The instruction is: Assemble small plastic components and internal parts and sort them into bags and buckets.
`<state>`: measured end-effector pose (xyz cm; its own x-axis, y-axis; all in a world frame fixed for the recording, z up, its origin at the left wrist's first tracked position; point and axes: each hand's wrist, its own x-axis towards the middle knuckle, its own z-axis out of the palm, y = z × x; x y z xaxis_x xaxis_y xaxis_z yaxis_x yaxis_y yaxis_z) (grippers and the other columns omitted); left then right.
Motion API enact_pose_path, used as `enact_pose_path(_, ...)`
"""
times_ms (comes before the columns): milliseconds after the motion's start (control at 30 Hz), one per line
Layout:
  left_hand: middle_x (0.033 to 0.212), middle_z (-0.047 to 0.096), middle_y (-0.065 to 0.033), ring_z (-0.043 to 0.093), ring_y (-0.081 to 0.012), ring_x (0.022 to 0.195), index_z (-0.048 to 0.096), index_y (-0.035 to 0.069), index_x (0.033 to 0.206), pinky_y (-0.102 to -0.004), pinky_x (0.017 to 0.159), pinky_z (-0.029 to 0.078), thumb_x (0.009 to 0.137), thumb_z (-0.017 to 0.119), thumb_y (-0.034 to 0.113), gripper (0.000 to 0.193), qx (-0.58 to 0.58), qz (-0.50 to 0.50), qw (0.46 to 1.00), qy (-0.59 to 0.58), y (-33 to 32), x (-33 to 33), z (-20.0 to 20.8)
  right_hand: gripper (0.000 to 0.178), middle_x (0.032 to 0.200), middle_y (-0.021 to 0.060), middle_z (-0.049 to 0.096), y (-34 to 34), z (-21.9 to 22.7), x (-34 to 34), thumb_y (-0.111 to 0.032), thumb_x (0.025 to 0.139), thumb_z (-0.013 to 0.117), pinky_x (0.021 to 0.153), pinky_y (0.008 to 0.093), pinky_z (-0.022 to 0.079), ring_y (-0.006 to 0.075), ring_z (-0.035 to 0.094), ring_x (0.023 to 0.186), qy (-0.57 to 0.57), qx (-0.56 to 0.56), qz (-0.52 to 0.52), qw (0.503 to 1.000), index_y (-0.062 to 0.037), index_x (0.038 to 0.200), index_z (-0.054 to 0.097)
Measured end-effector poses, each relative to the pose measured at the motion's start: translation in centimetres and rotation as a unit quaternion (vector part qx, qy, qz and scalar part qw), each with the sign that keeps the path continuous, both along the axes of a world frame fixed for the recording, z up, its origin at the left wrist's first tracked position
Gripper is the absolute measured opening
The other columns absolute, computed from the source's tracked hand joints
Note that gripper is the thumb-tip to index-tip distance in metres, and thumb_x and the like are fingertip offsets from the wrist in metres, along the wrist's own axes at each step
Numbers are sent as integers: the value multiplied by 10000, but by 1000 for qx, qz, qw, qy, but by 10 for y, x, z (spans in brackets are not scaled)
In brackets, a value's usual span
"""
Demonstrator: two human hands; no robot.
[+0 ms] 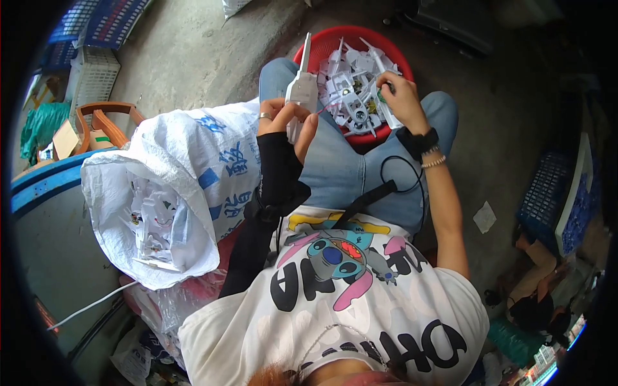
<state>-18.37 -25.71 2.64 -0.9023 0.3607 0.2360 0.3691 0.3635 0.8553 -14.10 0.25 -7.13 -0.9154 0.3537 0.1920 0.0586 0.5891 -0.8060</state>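
Observation:
My left hand [288,123], below a black sleeve, is closed on a white plastic housing [302,90] with a long narrow tip pointing away from me. A thin reddish wire [329,103] runs from beside it toward the basin. Over the right side of the red basin [400,56], my right hand [403,101] has its fingers curled around a second white plastic piece [388,114], with a bit of green at the fingertips. Loose white plastic parts [354,87] fill the basin, some carrying small circuit boards and wires. The basin stands between my knees.
To my left a white woven sack [187,145] gapes around more white parts [154,219]. Behind it are a brown wooden frame [106,125] and blue crates [106,22]. Another blue crate [543,186] stands at the right. A black strap [367,202] lies across my lap.

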Motion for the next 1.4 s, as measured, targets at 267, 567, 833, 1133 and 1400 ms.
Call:
enact_pose_path(267,1018,486,-77,572,-188,918,614,31,893,-307,738,491,860,694,235,222,83,-59,980,-170,-9,-2,1,264,1027,321,610,40,-150,-55,-77,819,490,877,501,480,456,592,1013,-358,144,1,923,45,1015,617)
enact_pose_path(567,1088,505,-89,616,-212,1006,629,29,1008,-318,810,534,893,648,202,208,119,-97,969,-193,-10,-4,-3,334,1119,252,625,34,-151,-49,-144,780,616,905,470,496,401,596,1079,-486,195,43,851,-50,1098,658)
enact_pose_path(833,1026,561,-101,634,-209,864,706,118,956,-298,680,536,850,676,133,111,24,-62,996,-64,-2,-5,16,180,865,91,662,-41,119,-14,-115,770,704,774,397,450,250,626,863,144,0,52,988,-77,940,659)
enact_pose_path(1133,1034,553,-99,656,-207,837,711,104,982,-292,685,527,792,696,10,213,20,-56,998,15,15,14,34,193,838,-6,645,-101,135,32,-77,642,770,814,356,354,209,566,904,217,174,-6,961,-102,807,673)
enact_pose_path(1400,1214,497,-127,651,-188,942,634,70,1201,-278,809,507,870,607,-2,340,102,-112,975,-161,12,31,51,213,840,2,638,-103,136,29,-49,634,740,827,370,359,211,570,915,249,212,-62,943,-91,820,645)
